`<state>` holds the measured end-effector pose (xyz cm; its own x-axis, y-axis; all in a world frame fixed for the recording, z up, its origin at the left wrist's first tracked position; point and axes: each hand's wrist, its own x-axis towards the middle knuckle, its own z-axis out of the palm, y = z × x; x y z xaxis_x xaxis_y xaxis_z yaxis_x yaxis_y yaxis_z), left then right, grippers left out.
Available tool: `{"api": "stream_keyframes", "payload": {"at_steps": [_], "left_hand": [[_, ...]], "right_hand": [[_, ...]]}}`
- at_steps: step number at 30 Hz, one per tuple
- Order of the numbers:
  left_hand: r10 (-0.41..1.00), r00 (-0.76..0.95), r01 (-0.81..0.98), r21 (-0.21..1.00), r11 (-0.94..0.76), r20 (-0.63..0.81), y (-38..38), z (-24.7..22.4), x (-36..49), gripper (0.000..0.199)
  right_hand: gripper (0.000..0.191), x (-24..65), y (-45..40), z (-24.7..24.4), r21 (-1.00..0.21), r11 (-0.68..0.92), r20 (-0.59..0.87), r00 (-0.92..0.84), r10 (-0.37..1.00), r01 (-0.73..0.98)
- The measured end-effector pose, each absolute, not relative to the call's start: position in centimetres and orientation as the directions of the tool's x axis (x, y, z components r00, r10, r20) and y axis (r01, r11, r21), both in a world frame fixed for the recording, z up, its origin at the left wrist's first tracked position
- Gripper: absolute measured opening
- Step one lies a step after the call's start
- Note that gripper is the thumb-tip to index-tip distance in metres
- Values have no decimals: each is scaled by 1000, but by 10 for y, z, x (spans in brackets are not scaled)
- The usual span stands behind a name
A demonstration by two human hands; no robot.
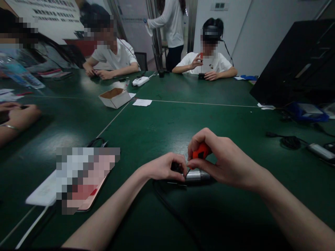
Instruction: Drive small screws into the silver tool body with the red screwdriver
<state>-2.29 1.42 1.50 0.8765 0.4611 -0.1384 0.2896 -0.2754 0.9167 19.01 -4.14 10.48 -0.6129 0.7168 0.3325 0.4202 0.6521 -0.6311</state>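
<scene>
A silver metal cylinder (194,175) with dark ends lies on the green table (146,216). My right hand (222,157) is closed round the red and black handle of a screwdriver (200,152), whose thin shaft slants down to the left end of the cylinder. My left hand (170,166) curls its thumb and fingers around the dark end of the same device, just left of the shaft tip. A black cable (167,204) runs from that end toward the table's front edge.
Left of my arms lie a white object (42,191) and a pink phone (90,200). Further back stand an open white box (115,99) and a white power strip (140,81). Cables and a black monitor (293,62) are at right. Other people sit around the table.
</scene>
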Motion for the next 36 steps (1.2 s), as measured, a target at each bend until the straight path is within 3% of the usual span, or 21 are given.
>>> {"api": "stream_keyframes", "payload": {"at_steps": [36], "left_hand": [[491, 863, 232, 955, -183, -116, 6, 24, -16, 15]], "right_hand": [[21, 185, -49, 107, -537, 733, 373, -661, 651, 418]]}}
